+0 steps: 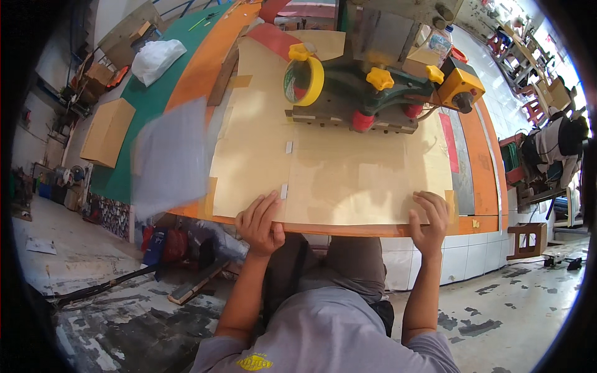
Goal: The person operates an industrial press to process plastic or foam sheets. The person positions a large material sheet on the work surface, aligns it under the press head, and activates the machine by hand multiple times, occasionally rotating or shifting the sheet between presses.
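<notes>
My left hand (pixel 258 222) rests at the front edge of the work table, its fingers lying over the edge of a tan sheet (pixel 348 193) and its thumb apart. It holds nothing that I can see. Farther right along the same edge is my right hand (pixel 430 219), fingers spread and also empty, touching the sheet's corner area. Two small white strips lie on the sheet; the nearer white strip (pixel 284 191) is just beyond my left fingertips. Brown tape (pixel 211 194) covers the sheet's left border.
Beyond my hands stands a dark green machine (pixel 336 84) with yellow knobs and a yellow control box (pixel 461 91). A yellow tape roll (pixel 316 82) hangs on it. To the left are translucent sheets (pixel 171 158), a cardboard box (pixel 107 132) and a white plastic bag (pixel 158 61).
</notes>
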Demonstrator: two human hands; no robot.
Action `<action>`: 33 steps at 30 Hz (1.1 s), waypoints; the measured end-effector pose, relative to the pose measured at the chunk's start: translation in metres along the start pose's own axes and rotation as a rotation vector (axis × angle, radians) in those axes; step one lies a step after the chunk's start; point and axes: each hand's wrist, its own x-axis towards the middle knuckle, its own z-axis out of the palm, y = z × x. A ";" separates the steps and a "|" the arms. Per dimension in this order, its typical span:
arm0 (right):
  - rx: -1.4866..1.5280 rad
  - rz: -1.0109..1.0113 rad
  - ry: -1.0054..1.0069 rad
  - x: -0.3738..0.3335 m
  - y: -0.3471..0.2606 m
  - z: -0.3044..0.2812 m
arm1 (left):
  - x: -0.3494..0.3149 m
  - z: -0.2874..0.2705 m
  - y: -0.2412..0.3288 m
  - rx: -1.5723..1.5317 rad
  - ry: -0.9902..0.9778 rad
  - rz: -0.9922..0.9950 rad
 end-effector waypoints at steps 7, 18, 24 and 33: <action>-0.042 -0.107 -0.365 -0.001 -0.047 0.004 | 0.003 -0.006 0.002 -0.017 -0.046 0.001; -0.069 -0.111 -0.415 0.004 -0.057 0.001 | 0.024 -0.033 0.015 -0.004 -0.303 -0.014; -0.083 -0.134 -0.351 0.012 -0.059 0.002 | 0.040 -0.036 0.005 -0.216 -0.366 -0.054; -0.113 -0.173 -0.110 0.017 -0.085 -0.020 | 0.038 -0.033 0.003 -0.334 -0.278 -0.137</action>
